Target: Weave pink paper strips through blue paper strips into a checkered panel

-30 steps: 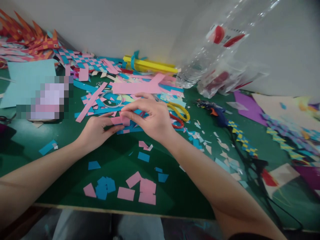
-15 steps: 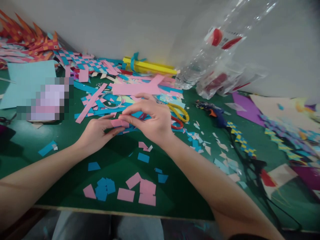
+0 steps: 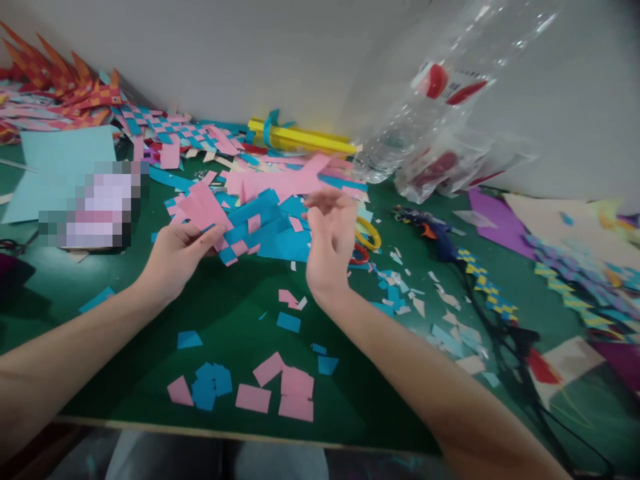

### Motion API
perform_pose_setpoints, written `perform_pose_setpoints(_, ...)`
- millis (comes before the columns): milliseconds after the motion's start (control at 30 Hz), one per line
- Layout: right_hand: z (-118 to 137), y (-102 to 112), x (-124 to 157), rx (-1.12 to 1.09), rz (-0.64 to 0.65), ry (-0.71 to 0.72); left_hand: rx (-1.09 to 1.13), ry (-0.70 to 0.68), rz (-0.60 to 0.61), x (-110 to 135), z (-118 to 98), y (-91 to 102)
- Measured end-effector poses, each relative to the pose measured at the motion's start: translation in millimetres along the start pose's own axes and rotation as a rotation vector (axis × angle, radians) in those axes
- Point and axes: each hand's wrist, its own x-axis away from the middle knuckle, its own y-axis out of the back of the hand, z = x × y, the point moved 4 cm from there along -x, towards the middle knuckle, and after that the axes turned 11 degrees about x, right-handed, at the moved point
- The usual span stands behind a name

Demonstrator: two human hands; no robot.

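My left hand (image 3: 177,259) pinches a woven paper piece (image 3: 241,245) made of pink and blue strips, between thumb and fingers. Its checkered part and long blue ends point to the right, while wide pink strips stand up above the hand. To the right of it, my right hand (image 3: 331,243) is raised with loosely bent fingers and nothing visible in them. Whether its fingertips touch the blue strips behind cannot be made out. Scissors with yellow and red handles (image 3: 370,235) lie partly hidden behind the right hand. Pink paper strips (image 3: 280,180) are heaped behind both hands.
Pink cut pieces (image 3: 253,398) and blue cut pieces (image 3: 204,387) lie near the table's front edge. A blurred-out phone (image 3: 100,207) rests at left. Clear plastic packaging (image 3: 425,127) leans on the wall. A glue gun (image 3: 437,237) with a black cord lies at right among scraps.
The woven piece has come up into view, held by the left hand. My right hand has let go of the pink paper and moved right, its fingers opened.
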Motion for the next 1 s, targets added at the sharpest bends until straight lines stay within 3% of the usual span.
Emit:
perform_pose_setpoints(100,-6,-2,16,-0.023,0.030,-0.156,0.300,0.085,-0.009,1,3,-4.4)
perform_pose_setpoints(167,-2,-9,26,-0.084,0.159,-0.254,0.397,0.109,-0.028,3,2,-7.4)
perform_pose_setpoints(300,8,-26,42,-0.237,0.450,-0.469,0.464,0.113,-0.051,7,-2,-11.0)
perform_pose_setpoints(400,12,-35,47,-0.325,0.569,-0.519,0.454,0.105,-0.028,8,1,-12.1)
perform_pose_setpoints(567,5,-34,43,-0.331,0.530,-0.523,0.409,0.096,0.003,8,6,-11.4)
perform_pose_setpoints(833,-6,-30,35,-0.291,0.542,-0.482,0.302,0.049,-0.069,5,4,-4.8)
perform_pose_setpoints(1000,-5,-30,34,-0.280,0.576,-0.451,0.201,0.054,-0.016,8,6,-5.5)
